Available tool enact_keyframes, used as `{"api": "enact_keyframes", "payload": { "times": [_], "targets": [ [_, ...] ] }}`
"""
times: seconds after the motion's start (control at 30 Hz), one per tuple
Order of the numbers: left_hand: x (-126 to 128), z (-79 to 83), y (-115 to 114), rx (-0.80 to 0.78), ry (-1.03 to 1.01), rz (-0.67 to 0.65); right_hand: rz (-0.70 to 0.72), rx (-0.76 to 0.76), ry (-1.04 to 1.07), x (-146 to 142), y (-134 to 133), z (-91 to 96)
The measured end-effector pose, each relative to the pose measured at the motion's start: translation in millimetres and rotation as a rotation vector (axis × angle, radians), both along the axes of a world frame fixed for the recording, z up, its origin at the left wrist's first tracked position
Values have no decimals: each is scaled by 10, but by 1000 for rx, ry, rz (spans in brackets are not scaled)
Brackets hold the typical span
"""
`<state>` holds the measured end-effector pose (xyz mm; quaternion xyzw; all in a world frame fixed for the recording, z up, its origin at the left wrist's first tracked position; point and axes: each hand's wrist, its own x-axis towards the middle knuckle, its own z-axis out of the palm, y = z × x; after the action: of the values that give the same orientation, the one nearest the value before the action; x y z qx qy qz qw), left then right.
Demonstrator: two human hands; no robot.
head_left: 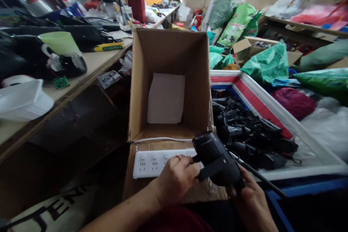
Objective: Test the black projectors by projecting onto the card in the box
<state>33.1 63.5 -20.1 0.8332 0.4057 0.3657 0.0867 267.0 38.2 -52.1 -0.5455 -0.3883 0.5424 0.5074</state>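
Observation:
A black hair dryer [213, 154] is held tilted over the right end of a white power strip [144, 164]. My left hand [178, 175] is closed at the flat arm-like part on its left side, just above the power strip's sockets. My right hand [248, 192] wraps round the lower right end of the dryer, and part of its fingers is hidden behind the black body. A dark cord or tube [261, 177] runs off to the lower right. The power strip lies on a cardboard surface [141, 190] in front of an upright cardboard box [171, 49].
Inside the open box lies a white sheet [165, 98]. At right, a white-framed bin [312, 156] holds several black dryers [244, 127] and cords. The cluttered workbench [92, 65] on the left carries a pale green cup [61, 41] and a white tub [24, 101].

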Motion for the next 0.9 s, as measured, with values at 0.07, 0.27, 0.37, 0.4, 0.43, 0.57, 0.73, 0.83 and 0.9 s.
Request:
{"api": "enact_keyframes", "payload": {
  "times": [0.07, 0.27, 0.37, 0.4, 0.43, 0.57, 0.73, 0.83, 0.9],
  "targets": [
    [68, 16, -90, 84, 34, -102, 51, 1, 42, 25, -133, 18],
    [221, 64, -274, 182, 64, -248, 35, -15, 73, 35, -432, 181],
    [279, 148, -271, 122, -37, -203, 43, 2, 159, 46, -521, 214],
    [295, 191, -260, 115, -63, -210, 48, 7, 176, 59, -537, 216],
    [308, 240, -247, 114, -70, -245, 69, 13, 180, 78, -546, 213],
    [342, 423, -183, 63, 17, -494, 222, 33, 163, 209, -523, 169],
    [322, 512, -116, -118, -96, -605, 301, 40, 130, 368, -521, 57],
    [306, 541, -85, -159, -122, -637, 318, 44, 108, 424, -551, -9],
    [319, 564, -72, -201, -152, -639, 335, 51, 101, 449, -567, -19]
  ]
}}
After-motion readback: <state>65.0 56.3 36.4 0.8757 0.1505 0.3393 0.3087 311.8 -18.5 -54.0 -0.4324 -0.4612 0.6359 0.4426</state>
